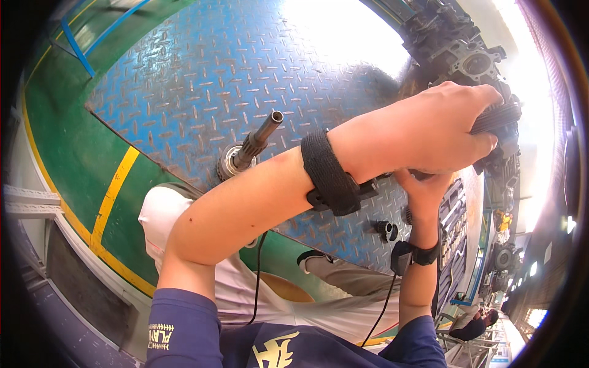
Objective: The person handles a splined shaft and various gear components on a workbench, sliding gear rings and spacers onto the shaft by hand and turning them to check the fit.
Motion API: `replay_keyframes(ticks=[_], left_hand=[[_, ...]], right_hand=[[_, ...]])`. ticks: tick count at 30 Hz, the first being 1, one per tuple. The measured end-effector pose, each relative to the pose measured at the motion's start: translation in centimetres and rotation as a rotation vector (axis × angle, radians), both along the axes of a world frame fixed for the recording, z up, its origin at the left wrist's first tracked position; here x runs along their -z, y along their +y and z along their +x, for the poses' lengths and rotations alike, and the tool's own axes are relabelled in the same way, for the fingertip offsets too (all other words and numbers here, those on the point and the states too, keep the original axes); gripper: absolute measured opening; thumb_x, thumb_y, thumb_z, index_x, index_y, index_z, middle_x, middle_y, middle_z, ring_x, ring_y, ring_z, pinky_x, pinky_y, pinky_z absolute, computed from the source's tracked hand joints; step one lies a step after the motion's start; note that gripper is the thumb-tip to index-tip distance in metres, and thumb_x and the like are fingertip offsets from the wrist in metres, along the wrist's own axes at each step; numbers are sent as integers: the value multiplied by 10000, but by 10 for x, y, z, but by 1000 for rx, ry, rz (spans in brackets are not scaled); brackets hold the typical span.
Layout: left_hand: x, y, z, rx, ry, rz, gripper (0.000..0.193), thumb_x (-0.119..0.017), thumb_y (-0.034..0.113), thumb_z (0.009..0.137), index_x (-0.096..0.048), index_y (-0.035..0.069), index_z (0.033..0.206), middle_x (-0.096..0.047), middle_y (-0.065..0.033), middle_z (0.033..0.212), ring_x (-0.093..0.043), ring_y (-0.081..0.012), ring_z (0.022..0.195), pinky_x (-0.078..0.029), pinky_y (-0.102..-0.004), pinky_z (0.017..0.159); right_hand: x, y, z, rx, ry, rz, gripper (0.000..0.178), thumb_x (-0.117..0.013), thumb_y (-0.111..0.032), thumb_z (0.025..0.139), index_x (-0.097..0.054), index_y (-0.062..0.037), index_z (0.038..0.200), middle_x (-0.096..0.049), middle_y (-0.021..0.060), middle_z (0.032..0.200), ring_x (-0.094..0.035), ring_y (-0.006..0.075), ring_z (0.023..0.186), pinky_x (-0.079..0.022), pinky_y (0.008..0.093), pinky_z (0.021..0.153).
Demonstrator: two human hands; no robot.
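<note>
My left hand (451, 126) reaches across to the right side, its fingers closed round a dark ribbed metal part (500, 116). Just below it is my right hand (431, 187); its fingers are mostly hidden behind the left hand, so what it grips cannot be told. Beyond my left forearm a steel splined shaft (265, 132) with a round bearing at its base stands on the blue tread-plate table (184, 98). Nearer me, a small dark hollow sleeve (386, 230) lies on the plate between my forearms.
Greasy metal castings (472, 63) crowd the far right of the table. A tray of hand tools (453, 224) lies beyond my right wrist. At the upper left is a blue rail (76, 49) over green floor. Another person (475, 325) shows at the lower right.
</note>
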State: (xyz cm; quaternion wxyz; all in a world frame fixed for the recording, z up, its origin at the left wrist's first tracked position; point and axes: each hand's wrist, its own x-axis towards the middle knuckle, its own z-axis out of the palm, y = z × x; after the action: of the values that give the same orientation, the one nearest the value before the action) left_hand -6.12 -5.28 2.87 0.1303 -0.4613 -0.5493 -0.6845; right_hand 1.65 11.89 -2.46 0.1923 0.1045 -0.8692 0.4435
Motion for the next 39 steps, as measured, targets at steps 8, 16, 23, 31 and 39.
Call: replay_keyframes(ticks=[8, 16, 23, 31, 39], left_hand=[[1, -11, -6, 72, -55, -81, 583, -645, 402, 948, -559, -4, 1358, -681, -249, 1171, -642, -359, 1156, -494, -407, 987], [32, -2, -19, 592, -618, -196, 783, -410, 707, 1002, -678, -7, 1176, -677, -73, 1050, -586, -128, 964, -477, -283, 864], [49, 24, -16, 164, -136, -149, 722, -495, 577, 1018, -486, -56, 1366, -640, -306, 1135, -657, -324, 1043, -519, -414, 851], [29, 24, 7, 310, -451, -282, 571, -640, 494, 981, -593, -32, 1197, -664, -105, 1020, -595, -161, 946, -486, -316, 828], [35, 42, 8, -96, -123, -311, 217, -652, 200, 968, -607, 3, 1049, -600, -203, 764, -547, -374, 660, -456, -412, 646]], right_hand=[[-34, -10, -2, 39, -59, -201, 539, -858, -25, 726, -623, 60, 1204, -703, 94, 1108, -679, 165, 998, -531, 290, 872], [-29, -20, 1, -37, 25, -326, 715, -823, 68, 753, -497, 131, 1386, -642, 172, 1273, -652, 217, 1129, -511, 345, 1011], [-45, -15, 0, -10, 70, -356, 658, -811, 78, 762, -525, 144, 1351, -654, 163, 1235, -649, 213, 1120, -512, 341, 999], [-100, 21, -14, 56, 337, -119, 527, -766, 34, 825, -576, 129, 1308, -670, 194, 1242, -671, 237, 1096, -516, 352, 1008], [-156, 76, 16, 133, 634, 53, 558, -805, 6, 763, -594, 71, 1275, -661, 161, 1224, -657, 223, 1089, -519, 344, 972]])
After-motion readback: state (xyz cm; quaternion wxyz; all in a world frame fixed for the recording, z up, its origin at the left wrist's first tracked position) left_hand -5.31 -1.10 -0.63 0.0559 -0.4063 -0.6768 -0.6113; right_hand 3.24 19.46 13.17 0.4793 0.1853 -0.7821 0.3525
